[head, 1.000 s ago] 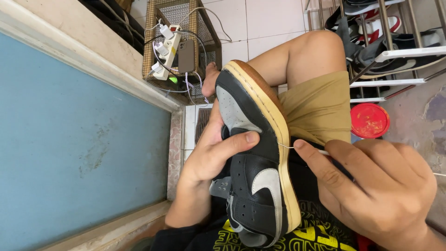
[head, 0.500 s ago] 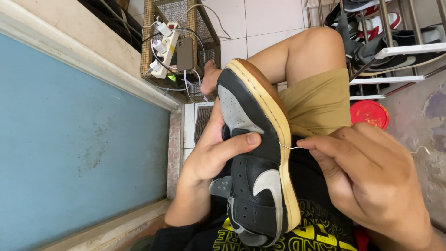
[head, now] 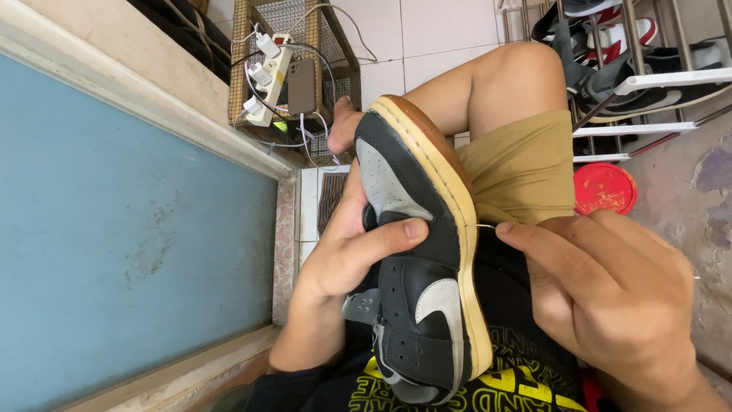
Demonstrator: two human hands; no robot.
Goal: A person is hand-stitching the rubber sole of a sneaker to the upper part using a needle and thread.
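A black, grey and white sneaker (head: pixel 418 259) with a cream midsole and brown outsole rests on my lap, sole edge turned right. My left hand (head: pixel 352 248) grips its upper, thumb laid across the black leather. My right hand (head: pixel 610 294) pinches a thin metal needle (head: pixel 482 226) whose tip touches the stitched midsole edge. A fine thread trails off past my right hand, barely visible.
A wire basket (head: pixel 293 72) at the top holds a power strip, plugs and a phone. A shoe rack (head: pixel 648 72) with several shoes stands at the upper right, a red round lid (head: pixel 604 188) below it. A blue panel (head: pixel 130 244) fills the left.
My right hand has drawn closer to the sole edge and the needle shows shorter between fingers and midsole. The left hand and sneaker have kept their place.
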